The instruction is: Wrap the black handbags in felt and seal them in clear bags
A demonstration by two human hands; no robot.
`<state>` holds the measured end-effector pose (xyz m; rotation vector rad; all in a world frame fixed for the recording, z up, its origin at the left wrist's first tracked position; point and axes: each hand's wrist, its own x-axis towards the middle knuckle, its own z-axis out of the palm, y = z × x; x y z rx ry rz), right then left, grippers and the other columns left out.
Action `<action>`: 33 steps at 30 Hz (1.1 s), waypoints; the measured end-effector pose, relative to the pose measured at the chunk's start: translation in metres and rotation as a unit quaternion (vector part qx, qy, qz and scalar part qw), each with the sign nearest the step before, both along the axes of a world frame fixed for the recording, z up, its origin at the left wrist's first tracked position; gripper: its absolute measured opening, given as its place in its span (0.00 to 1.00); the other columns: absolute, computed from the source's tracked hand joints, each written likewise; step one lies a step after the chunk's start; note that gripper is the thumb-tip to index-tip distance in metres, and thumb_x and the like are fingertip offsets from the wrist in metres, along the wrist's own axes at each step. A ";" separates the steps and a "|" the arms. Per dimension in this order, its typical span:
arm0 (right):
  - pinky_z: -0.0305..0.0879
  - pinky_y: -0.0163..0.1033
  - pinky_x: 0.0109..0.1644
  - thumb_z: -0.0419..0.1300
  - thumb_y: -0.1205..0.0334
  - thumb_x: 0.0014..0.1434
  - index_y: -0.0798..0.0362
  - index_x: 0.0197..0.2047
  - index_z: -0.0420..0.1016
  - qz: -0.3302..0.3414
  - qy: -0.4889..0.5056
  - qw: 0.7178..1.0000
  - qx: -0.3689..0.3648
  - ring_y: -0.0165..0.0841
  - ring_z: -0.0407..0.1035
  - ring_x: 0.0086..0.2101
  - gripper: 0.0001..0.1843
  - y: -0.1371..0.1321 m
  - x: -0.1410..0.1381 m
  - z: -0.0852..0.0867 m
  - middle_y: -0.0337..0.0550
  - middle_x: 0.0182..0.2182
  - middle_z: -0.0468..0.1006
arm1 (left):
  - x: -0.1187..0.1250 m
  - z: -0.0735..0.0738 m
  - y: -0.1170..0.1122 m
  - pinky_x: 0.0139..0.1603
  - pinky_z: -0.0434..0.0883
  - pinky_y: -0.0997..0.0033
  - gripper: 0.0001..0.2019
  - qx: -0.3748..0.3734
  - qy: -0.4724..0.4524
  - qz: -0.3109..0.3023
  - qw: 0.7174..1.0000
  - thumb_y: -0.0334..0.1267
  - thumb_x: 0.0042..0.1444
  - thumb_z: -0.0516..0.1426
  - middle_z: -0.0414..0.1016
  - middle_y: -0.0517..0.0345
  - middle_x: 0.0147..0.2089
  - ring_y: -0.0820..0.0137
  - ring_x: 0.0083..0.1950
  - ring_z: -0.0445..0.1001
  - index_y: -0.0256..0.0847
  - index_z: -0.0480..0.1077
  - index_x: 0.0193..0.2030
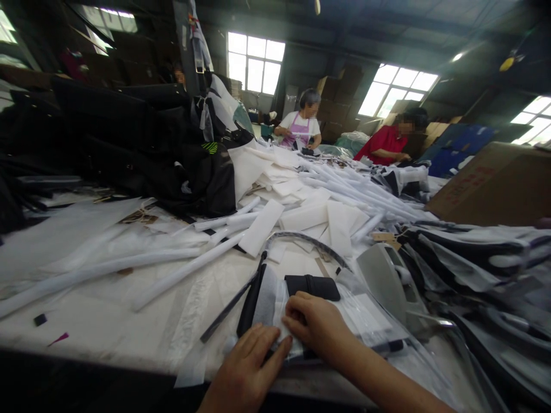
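A black bag [252,301] lies at the table's front edge, with a grey panel [266,293] and a curved, plastic-wrapped handle [305,236] reaching up behind it. On top rest a crinkled white wrapping sheet [280,295] and a black flap with a band [312,285]. My left hand [249,367] lies flat on the near side of the bag, fingers stretched out. Over the white sheet my right hand [316,321] is closed with its fingers curled down; what they pinch is hidden. Clear plastic [379,321] spreads to the right.
White padding strips and tubes [297,209] heap up beyond the bag. Black bags [129,143] are piled left. A grey tape dispenser [387,281], wrapped black straps [473,258] and a cardboard box [491,183] stand right. Two people [301,123] work across the table.
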<state>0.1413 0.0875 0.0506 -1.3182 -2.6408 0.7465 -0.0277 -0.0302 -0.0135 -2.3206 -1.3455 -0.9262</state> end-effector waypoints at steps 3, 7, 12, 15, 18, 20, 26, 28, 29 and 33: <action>0.53 0.33 0.31 0.64 0.63 0.58 0.51 0.32 0.77 0.005 0.001 1.000 -0.001 0.30 0.70 0.30 0.03 0.001 0.000 0.001 0.36 0.30 0.75 | -0.001 0.000 -0.001 0.57 0.77 0.60 0.21 0.003 0.028 -0.001 1.000 0.25 0.70 0.43 0.72 0.43 0.62 0.57 0.65 0.69 0.37 0.73 0.59; 0.54 0.33 0.32 0.65 0.63 0.58 0.50 0.32 0.77 0.009 0.013 1.000 0.002 0.30 0.70 0.30 0.03 0.004 0.001 -0.002 0.36 0.29 0.75 | -0.001 0.005 -0.001 0.55 0.79 0.59 0.22 -0.029 0.063 -0.012 0.997 0.25 0.70 0.42 0.76 0.47 0.59 0.60 0.60 0.75 0.36 0.71 0.61; 0.58 0.34 0.33 0.67 0.64 0.56 0.51 0.33 0.76 0.004 0.047 0.999 0.016 0.30 0.69 0.30 0.04 0.006 0.000 -0.001 0.37 0.31 0.76 | 0.002 0.010 -0.001 0.52 0.80 0.60 0.22 -0.044 0.057 0.011 0.997 0.26 0.70 0.42 0.79 0.50 0.57 0.60 0.56 0.79 0.38 0.73 0.58; 0.64 0.34 0.37 0.63 0.64 0.61 0.50 0.42 0.77 -0.002 0.098 0.995 0.031 0.29 0.70 0.30 0.05 0.004 0.018 0.011 0.39 0.37 0.77 | 0.003 0.011 -0.001 0.52 0.80 0.61 0.21 -0.049 0.059 0.018 0.997 0.26 0.68 0.43 0.79 0.52 0.57 0.61 0.56 0.79 0.39 0.72 0.59; 0.67 0.37 0.43 0.58 0.57 0.65 0.47 0.47 0.77 -0.084 0.155 0.978 0.110 0.33 0.74 0.34 0.10 0.009 0.070 0.029 0.41 0.41 0.80 | 0.002 0.010 -0.001 0.54 0.79 0.62 0.23 -0.056 0.063 0.016 0.996 0.24 0.66 0.45 0.77 0.53 0.59 0.62 0.58 0.78 0.41 0.71 0.61; 0.67 0.41 0.49 0.58 0.51 0.63 0.47 0.48 0.78 -0.193 0.142 0.954 0.178 0.38 0.76 0.41 0.14 0.018 0.120 0.040 0.44 0.45 0.81 | 0.000 0.008 -0.001 0.54 0.79 0.63 0.24 -0.045 0.074 0.015 0.996 0.23 0.64 0.46 0.77 0.54 0.60 0.63 0.58 0.77 0.42 0.71 0.62; 0.53 0.53 0.65 0.60 0.47 0.52 0.51 0.40 0.79 -0.412 0.101 0.885 0.193 0.53 0.66 0.58 0.19 0.046 0.238 0.043 0.53 0.52 0.79 | -0.008 0.001 0.002 0.52 0.79 0.69 0.28 0.010 0.133 -0.002 0.991 0.22 0.59 0.46 0.77 0.54 0.60 0.65 0.57 0.78 0.41 0.71 0.62; 0.58 0.53 0.61 0.61 0.45 0.52 0.49 0.33 0.80 -0.431 0.108 0.885 0.141 0.53 0.70 0.52 0.17 0.050 0.247 0.035 0.51 0.44 0.83 | -0.009 -0.001 0.004 0.54 0.78 0.71 0.28 0.016 0.135 -0.005 0.991 0.21 0.58 0.46 0.77 0.56 0.59 0.66 0.57 0.78 0.43 0.71 0.61; 0.61 0.52 0.58 0.61 0.44 0.52 0.49 0.31 0.81 -0.438 0.116 0.885 0.109 0.52 0.73 0.49 0.17 0.052 0.247 0.030 0.49 0.40 0.84 | -0.010 -0.001 0.005 0.54 0.77 0.72 0.28 0.019 0.134 -0.005 0.991 0.21 0.58 0.46 0.77 0.57 0.59 0.67 0.57 0.77 0.43 0.71 0.61; 0.67 0.46 0.45 0.60 0.38 0.54 0.52 0.35 0.83 -0.465 0.181 0.866 -0.017 0.47 0.77 0.42 0.25 0.057 0.239 0.019 0.49 0.36 0.85 | -0.011 -0.002 0.007 0.53 0.77 0.75 0.28 0.033 0.124 -0.015 0.992 0.20 0.60 0.45 0.78 0.58 0.58 0.68 0.56 0.78 0.44 0.72 0.61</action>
